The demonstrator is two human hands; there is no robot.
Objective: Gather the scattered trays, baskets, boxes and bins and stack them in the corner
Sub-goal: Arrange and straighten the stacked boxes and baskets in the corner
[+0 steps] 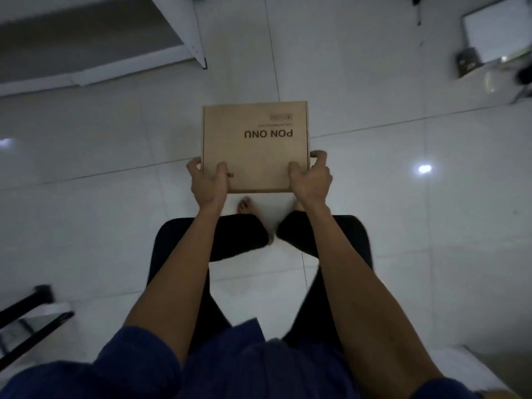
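Observation:
A flat brown cardboard box [254, 145] with black lettering on its lid is held level in front of me, above the white tiled floor. My left hand [207, 182] grips its near left corner, thumb on the lid and fingers curled around the side. Gripping the near right corner the same way is my right hand [311, 175]. Both arms reach forward over my dark trousers and bare feet.
A white shelf frame [195, 44] stands at the upper left over a grey recess. At the upper right lie a white-topped container [495, 36] and a small dark box [467, 63]. A black frame [31, 321] sits at the lower left.

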